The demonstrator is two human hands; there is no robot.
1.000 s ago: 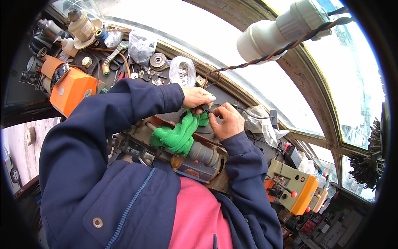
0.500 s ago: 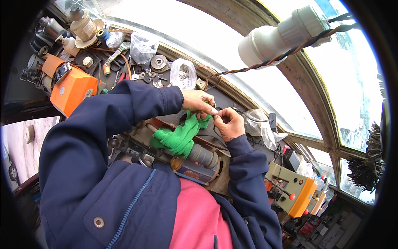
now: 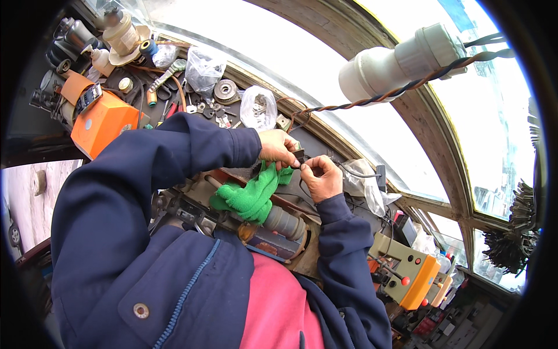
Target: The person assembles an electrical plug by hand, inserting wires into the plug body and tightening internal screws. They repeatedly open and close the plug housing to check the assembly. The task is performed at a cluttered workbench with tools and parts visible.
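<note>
Fingers bent in a pinch, my left hand (image 3: 279, 148) holds a small dark piece (image 3: 299, 155) whose kind I cannot make out. My right hand (image 3: 321, 177) is closed too, thumb and forefinger meeting at the lower end of that piece. The fingertips of both hands nearly touch. Just under my left hand hangs a green cloth (image 3: 250, 198), draped over a machine with a grey cylindrical part (image 3: 285, 220). Whether my left fingers also grip the cloth's upper end is hidden.
Loose keys (image 3: 224, 116), a clear bag of small metal parts (image 3: 258, 108) and an orange box (image 3: 102, 125) lie along the bench at left. A white lamp holder (image 3: 401, 63) hangs on twisted wires at upper right. A beige-and-orange machine (image 3: 401, 269) stands at right.
The dark piece now shows clearly between my hands, where before it was mostly hidden by the fingers. Both hands stay close together, with only small shifts. The view has moved slightly.
</note>
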